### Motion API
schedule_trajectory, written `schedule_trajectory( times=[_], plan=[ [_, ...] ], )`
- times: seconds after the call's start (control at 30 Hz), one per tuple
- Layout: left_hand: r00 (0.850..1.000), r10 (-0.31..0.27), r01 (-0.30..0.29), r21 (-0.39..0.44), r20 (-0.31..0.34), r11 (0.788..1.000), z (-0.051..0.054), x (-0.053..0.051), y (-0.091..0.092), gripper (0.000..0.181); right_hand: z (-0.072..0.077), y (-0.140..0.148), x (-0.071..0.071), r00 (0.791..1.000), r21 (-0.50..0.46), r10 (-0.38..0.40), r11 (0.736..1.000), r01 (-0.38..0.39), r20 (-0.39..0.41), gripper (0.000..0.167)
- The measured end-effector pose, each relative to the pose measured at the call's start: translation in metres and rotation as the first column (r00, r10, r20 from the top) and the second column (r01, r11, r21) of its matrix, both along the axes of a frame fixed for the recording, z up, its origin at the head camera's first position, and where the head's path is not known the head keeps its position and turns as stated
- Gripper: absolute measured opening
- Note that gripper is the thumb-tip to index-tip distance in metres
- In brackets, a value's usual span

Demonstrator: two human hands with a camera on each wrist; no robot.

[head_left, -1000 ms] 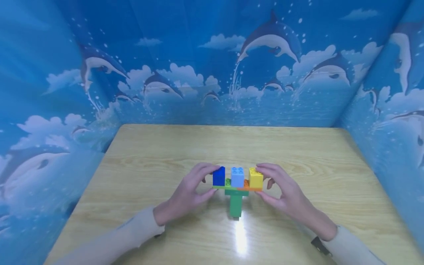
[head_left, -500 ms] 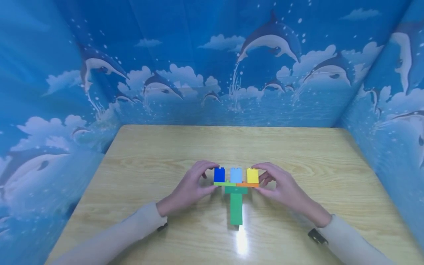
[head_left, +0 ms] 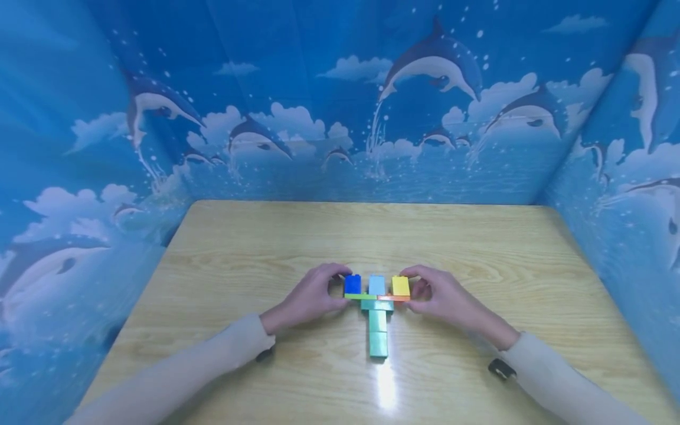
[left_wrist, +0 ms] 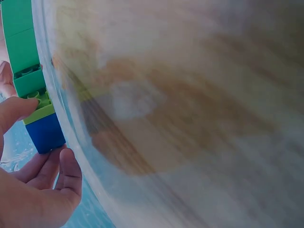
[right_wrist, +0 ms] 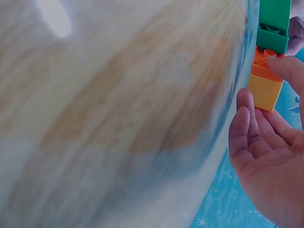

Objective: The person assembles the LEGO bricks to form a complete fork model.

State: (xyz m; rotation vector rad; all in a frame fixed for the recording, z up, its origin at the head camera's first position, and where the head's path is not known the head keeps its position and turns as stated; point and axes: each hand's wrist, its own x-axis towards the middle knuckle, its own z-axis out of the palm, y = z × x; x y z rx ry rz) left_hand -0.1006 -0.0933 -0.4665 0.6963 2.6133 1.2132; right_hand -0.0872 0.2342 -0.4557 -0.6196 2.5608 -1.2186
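Note:
A T-shaped build of toy building bricks (head_left: 378,321) lies on, or just above, the wooden table, its green stem pointing toward me. Along its far end sit a dark blue brick (head_left: 353,284), a light blue brick (head_left: 376,285) and a yellow brick (head_left: 401,285), on a lime piece (head_left: 358,297) and an orange piece (head_left: 395,298). My left hand (head_left: 313,292) pinches the left end, thumb at the lime piece (left_wrist: 40,114) and fingers at the dark blue brick. At the other end my right hand (head_left: 446,295) pinches the orange piece and yellow brick (right_wrist: 264,91) between thumb and fingers.
The wooden table (head_left: 265,236) is bounded by a blue cloth backdrop (head_left: 319,171) printed with dolphins, at the back and both sides. A bright light reflection shows on the tabletop near the stem's end.
Both hands have tipped and lowered the build, so the front of the stem now faces up and the bricks' studs point away. The hands have drawn slightly closer together.

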Motion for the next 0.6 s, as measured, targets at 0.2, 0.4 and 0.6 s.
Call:
schedule_trajectory(
  times=[0.2, 0.4, 0.6],
  plan=[
    [0.998, 0.015, -0.015, 0.001, 0.063, 1.0, -0.001, -0.004, 0.0, 0.056, -0.003, -0.003, -0.004, 0.998, -0.006, 0.011, 1.0, -0.011, 0.065, 0.059],
    [0.998, 0.023, -0.022, -0.024, 0.06, 0.999, -0.005, -0.005, 0.0, 0.056, -0.008, -0.004, -0.007, 0.996, 0.0, 0.016, 1.0, -0.016, 0.085, 0.058],
    [0.995, 0.038, -0.033, -0.06, 0.089, 0.998, -0.006, -0.006, 0.002, 0.057, -0.011, -0.004, -0.008, 0.997, 0.015, 0.011, 1.0, -0.012, 0.071, 0.056]
  ],
)
